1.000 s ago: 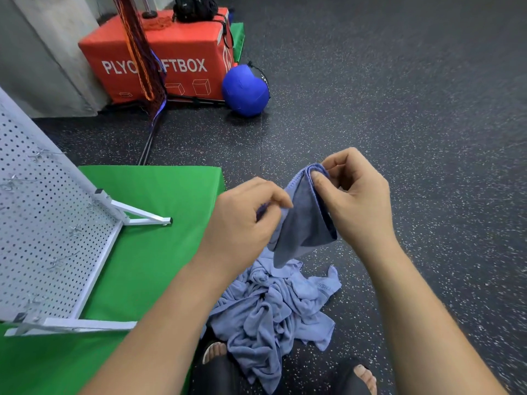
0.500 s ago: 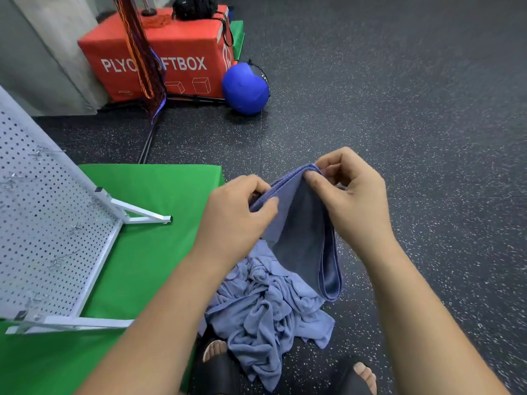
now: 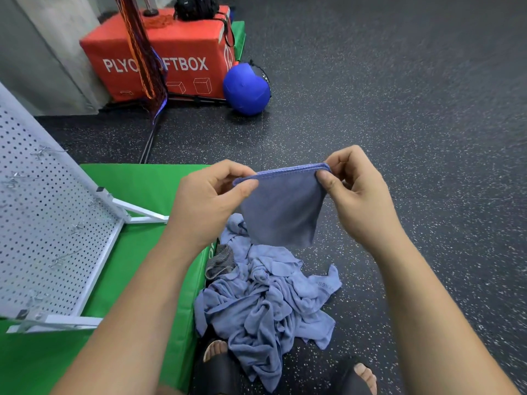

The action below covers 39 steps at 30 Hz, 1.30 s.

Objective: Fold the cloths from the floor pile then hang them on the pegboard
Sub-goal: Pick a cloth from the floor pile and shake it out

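Pinching the folded blue cloth by both top corners, left hand and right hand should keep the edges aligned.

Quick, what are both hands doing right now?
Left hand: pinches the left top corner of the blue cloth.
Right hand: pinches the cloth's right top corner.

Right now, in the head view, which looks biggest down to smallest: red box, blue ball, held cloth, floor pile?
1. floor pile and red box, too alike to rank; the box sits farther off.
2. held cloth
3. blue ball, also farther off.
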Each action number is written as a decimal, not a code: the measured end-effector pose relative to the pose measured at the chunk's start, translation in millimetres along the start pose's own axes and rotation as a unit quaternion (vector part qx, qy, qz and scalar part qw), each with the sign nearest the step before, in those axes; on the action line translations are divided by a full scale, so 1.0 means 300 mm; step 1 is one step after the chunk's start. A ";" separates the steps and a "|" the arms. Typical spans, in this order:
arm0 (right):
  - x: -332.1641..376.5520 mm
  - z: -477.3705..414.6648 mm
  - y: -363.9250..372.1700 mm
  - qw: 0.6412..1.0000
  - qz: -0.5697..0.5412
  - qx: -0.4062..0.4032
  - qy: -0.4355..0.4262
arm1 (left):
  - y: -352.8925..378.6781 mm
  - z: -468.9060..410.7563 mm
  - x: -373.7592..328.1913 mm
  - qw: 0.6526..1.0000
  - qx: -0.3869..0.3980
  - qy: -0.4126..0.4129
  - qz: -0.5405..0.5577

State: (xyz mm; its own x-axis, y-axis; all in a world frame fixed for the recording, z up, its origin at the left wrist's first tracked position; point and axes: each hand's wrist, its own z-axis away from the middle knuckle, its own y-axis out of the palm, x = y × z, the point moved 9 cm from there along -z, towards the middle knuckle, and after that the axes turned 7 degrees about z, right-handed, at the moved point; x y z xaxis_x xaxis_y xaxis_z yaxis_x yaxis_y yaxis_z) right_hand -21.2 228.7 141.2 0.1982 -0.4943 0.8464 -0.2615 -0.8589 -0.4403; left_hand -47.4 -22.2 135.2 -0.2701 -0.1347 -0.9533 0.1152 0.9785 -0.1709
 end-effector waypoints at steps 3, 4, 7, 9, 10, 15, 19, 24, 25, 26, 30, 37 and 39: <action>-0.018 -0.001 -0.002 1.000 0.015 -0.007 0.010 | 0.000 -0.002 0.006 1.000 -0.002 0.002 -0.015; -0.022 -0.001 -0.004 1.000 0.023 -0.010 0.014 | -0.003 -0.002 0.010 1.000 -0.004 0.003 -0.027; -0.029 0.001 0.005 0.999 0.019 0.013 0.031 | -0.003 -0.003 0.001 0.997 -0.004 0.028 -0.075; -0.023 0.010 0.035 0.997 0.015 0.072 0.032 | 0.025 0.002 -0.029 0.991 0.017 0.072 -0.114; -0.015 0.018 0.052 0.994 0.026 0.103 0.024 | 0.045 0.006 -0.042 0.987 0.033 0.092 -0.126; 0.032 0.052 0.125 0.979 0.095 0.177 -0.020 | 0.121 0.019 -0.046 0.979 0.105 0.100 -0.145; 0.068 0.075 0.187 0.969 0.075 0.230 -0.047 | 0.131 0.031 -0.023 0.993 0.112 0.007 -0.036; 0.066 0.062 0.171 0.976 0.046 0.209 -0.034 | 0.141 0.027 0.010 0.991 0.110 -0.040 0.068; 0.071 0.056 0.158 0.980 0.042 0.193 -0.039 | 0.147 0.027 0.030 0.990 0.120 -0.047 0.058; 0.079 0.050 0.141 0.983 0.037 0.175 -0.043 | 0.156 0.027 0.055 0.989 0.135 -0.054 0.035; 0.094 0.027 0.072 0.991 0.036 0.119 -0.054 | 0.215 0.028 0.185 0.973 0.210 -0.083 -0.054; 0.046 0.005 -0.065 0.999 0.044 0.016 -0.021 | 0.203 0.034 0.330 0.943 0.241 -0.140 -0.184; 0.039 -0.003 -0.103 0.999 0.036 -0.020 -0.017 | 0.177 0.027 0.348 0.945 0.223 -0.136 -0.195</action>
State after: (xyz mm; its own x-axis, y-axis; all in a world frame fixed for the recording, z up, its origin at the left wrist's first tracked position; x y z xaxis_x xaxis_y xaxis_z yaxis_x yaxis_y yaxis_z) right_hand -11.5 249.7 164.9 0.2101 -0.5587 0.8023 -0.3135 -0.8158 -0.4860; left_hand -61.7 14.4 24.6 -0.1260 -0.5666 -0.8143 0.4653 0.6912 -0.5529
